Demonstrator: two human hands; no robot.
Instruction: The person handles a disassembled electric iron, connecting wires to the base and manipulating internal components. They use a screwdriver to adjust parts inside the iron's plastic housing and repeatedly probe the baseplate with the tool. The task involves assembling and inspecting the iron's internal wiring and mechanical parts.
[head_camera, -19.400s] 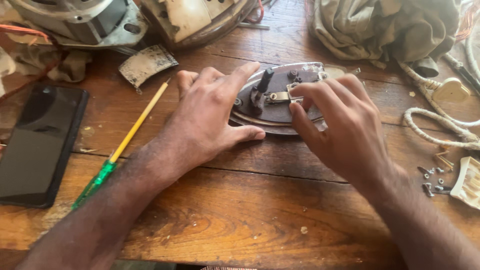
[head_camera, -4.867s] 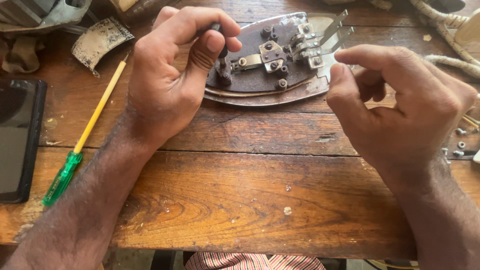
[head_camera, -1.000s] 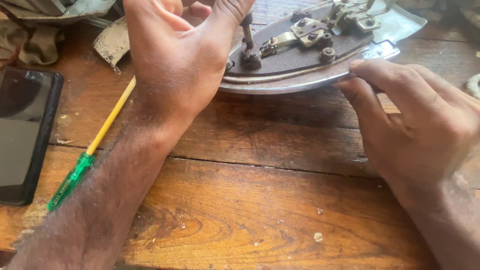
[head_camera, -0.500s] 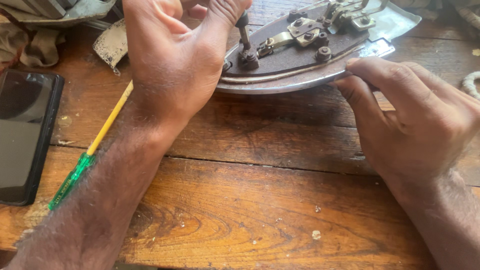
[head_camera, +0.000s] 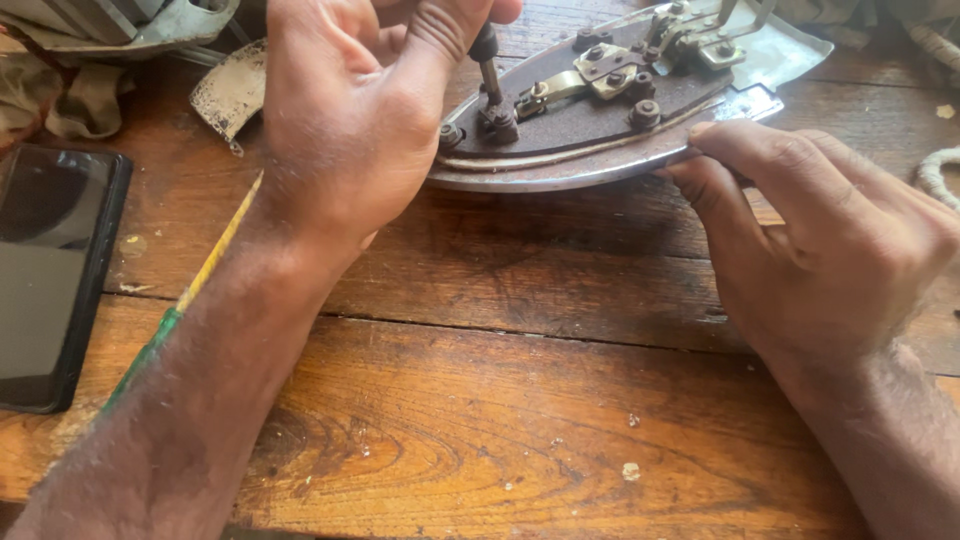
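A grey metal iron soleplate (head_camera: 590, 135) with brass fittings and several bolts lies on the wooden table (head_camera: 520, 420). My left hand (head_camera: 350, 130) is closed around a small dark driver tool (head_camera: 489, 72). The tool stands upright with its tip on a bolt at the plate's left end. My right hand (head_camera: 820, 240) pinches the plate's near right edge between thumb and fingers. The tool's handle is hidden inside my left fist.
A black phone (head_camera: 50, 270) lies at the left edge. A yellow and green screwdriver (head_camera: 215, 250) runs partly under my left forearm. A worn metal piece (head_camera: 225, 95) and crumpled cloth (head_camera: 50, 95) sit at the back left. White cord (head_camera: 935, 175) shows at the right.
Over the last second both hands keep their hold. The view has drifted slightly, and my right fingers have shifted a little along the plate's edge.
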